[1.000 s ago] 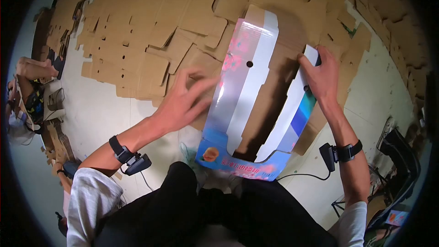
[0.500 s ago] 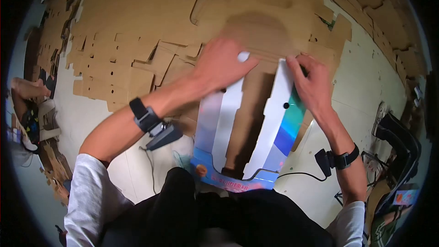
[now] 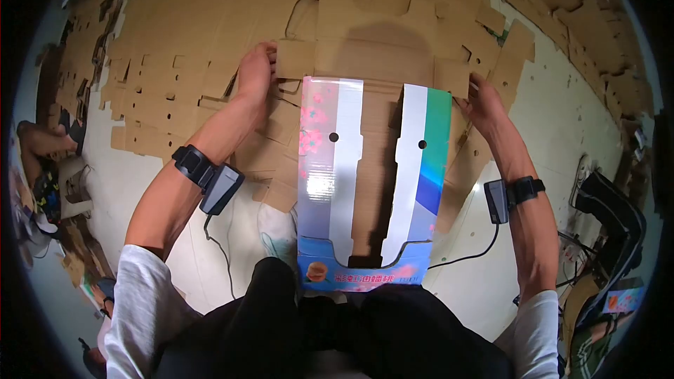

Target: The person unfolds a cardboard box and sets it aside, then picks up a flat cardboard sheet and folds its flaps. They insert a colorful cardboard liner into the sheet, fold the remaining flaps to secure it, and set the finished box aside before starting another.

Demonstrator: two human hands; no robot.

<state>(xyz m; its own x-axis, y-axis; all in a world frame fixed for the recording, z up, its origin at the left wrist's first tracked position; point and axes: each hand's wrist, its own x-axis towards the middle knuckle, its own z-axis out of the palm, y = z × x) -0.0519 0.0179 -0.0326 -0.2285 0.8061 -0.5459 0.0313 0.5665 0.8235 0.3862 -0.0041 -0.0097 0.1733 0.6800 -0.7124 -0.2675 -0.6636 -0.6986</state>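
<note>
Left grip (image 3: 256,70) sits at 11 o'clock of the printed carton (image 3: 372,175), fingers curled and pinching the left edge of its brown top flap (image 3: 372,56). Right grip (image 3: 484,102) is at 2 o'clock of the carton, fingers bent against the right edge just beside the flap's corner. Whether they close around the edge cannot be told.

The carton lies flat and unfolded in the middle of the head view, running from the person's lap at 6 o'clock up toward 12. Its two glossy side panels are folded inward, pink and white on the left, white, green and blue on the right, with bare brown board showing between them. Each white strip has a round hole.

Both forearms carry a black wristband with a small dark device, the left one (image 3: 210,179) and the right one (image 3: 507,195), each trailing a cable.

Plain brown cardboard blanks (image 3: 175,63) cover the floor (image 3: 576,119) from 9 o'clock round to 2. Another person's arm (image 3: 42,140) shows at the far 9 o'clock edge.
</note>
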